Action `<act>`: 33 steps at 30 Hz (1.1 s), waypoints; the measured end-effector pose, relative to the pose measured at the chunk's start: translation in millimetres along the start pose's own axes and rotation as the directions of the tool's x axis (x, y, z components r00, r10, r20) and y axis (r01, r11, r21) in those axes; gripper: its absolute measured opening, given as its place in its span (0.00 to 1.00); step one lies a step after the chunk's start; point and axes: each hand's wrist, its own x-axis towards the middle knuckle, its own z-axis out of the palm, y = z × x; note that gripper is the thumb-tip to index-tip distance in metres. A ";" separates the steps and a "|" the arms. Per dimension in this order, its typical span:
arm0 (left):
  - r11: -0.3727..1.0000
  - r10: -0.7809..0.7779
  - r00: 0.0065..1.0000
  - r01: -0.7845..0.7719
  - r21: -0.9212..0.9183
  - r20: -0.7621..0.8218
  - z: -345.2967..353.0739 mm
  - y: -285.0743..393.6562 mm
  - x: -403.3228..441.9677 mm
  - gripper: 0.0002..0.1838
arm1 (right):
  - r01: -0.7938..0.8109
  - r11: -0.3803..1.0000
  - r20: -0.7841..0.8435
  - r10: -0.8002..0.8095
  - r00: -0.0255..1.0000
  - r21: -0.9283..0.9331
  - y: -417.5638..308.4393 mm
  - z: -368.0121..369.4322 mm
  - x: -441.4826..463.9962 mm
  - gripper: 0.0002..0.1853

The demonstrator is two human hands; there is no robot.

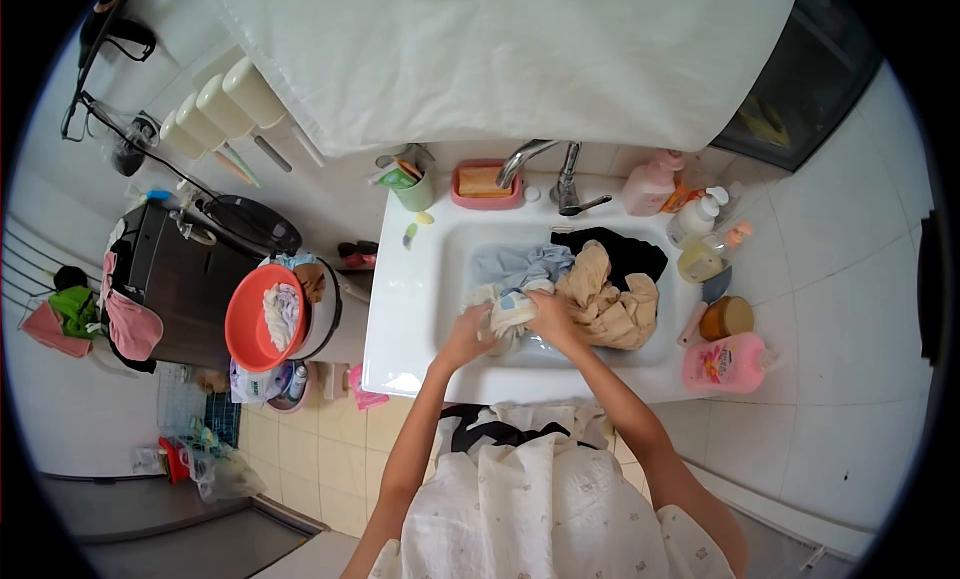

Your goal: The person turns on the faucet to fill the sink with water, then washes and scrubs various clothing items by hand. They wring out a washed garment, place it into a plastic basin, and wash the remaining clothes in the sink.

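In the white sink (455, 279), both my hands grip a wet white garment (513, 311) with a pale blue patch. My left hand (466, 335) is closed on its left side, and my right hand (552, 317) on its right side. Behind it in the water lies a light blue cloth (522, 265). A beige garment (612, 304) is bunched up just right of my right hand. Against the back right of the basin rests a black garment (630, 254). The exact kind of the white garment cannot be made out.
A chrome faucet (568, 191) rises behind the basin, beside a pink soap dish (487, 186) and a green cup (413, 192). Several bottles line the right edge, including a pink bottle (722, 364). Left of the sink stands a red basin (250, 324) with clothes.
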 end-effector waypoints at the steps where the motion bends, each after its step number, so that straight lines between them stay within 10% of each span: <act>1: 0.999 -0.027 1.000 0.027 0.033 0.010 1.4 2.6 -1.7 0.32 | -0.079 0.997 0.064 0.077 0.995 0.027 -4.7 -1.8 -1.7 0.11; 5: 0.997 0.065 0.979 -0.072 -0.028 -0.193 4.3 32.9 5.9 0.31 | -0.036 0.999 0.206 0.036 0.978 -0.004 -3.0 2.9 -7.3 0.16; 17: 0.958 -0.269 0.962 0.273 -0.086 0.055 26.6 19.8 -3.4 0.26 | 0.088 0.981 0.364 -0.020 0.931 -0.172 -26.8 -8.5 -18.1 0.36; 21: 0.933 -0.239 0.968 0.209 -0.293 -0.073 30.9 18.1 -4.9 0.24 | 0.020 0.990 0.297 -0.062 0.953 0.142 -3.5 21.8 -26.6 0.34; 23: 0.924 -0.199 0.971 0.142 -0.355 -0.130 23.1 21.2 -5.7 0.24 | -0.274 0.930 0.386 0.165 0.908 0.246 0.3 21.4 -25.7 0.33; 26: 0.952 -0.170 0.984 0.180 -0.248 0.061 4.9 17.1 -9.2 0.20 | -0.395 0.915 0.496 0.310 0.811 0.075 6.7 20.4 -27.7 0.29; 28: 0.833 -0.218 0.967 0.255 -0.490 0.132 -3.5 16.1 -8.3 0.16 | -0.295 0.955 0.463 0.243 0.852 0.041 14.6 27.5 -38.5 0.27; 33: 0.963 -0.168 0.986 0.166 -0.210 0.010 -40.0 52.9 -4.1 0.11 | -0.287 0.949 0.318 0.235 0.919 0.129 8.2 21.9 -42.1 0.21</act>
